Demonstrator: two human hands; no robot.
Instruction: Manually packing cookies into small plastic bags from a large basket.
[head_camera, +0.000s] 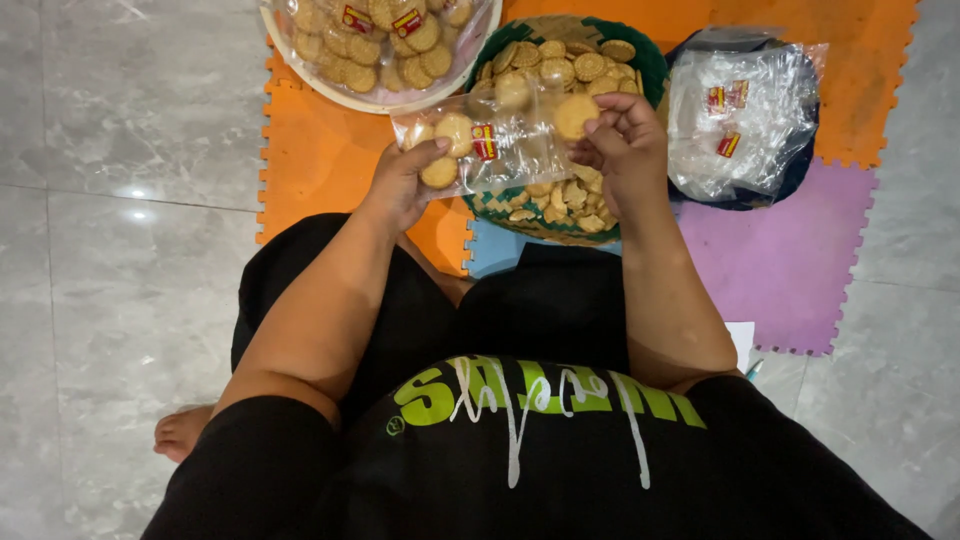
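I hold a clear plastic bag (495, 140) with a small red label between both hands, above a green woven basket (650, 60) full of round golden biscuits. My left hand (405, 180) grips the bag's closed end, where a few biscuits lie inside. My right hand (625, 140) is at the bag's open mouth, fingers pinched on a round biscuit (575, 115) there.
A white round tray (330, 95) of filled biscuit bags sits at the back left. A pile of empty clear bags (740, 120) rests in a dark container at right. Orange, purple and blue foam mats (780, 260) cover the grey tile floor. My bare foot (180, 432) shows at lower left.
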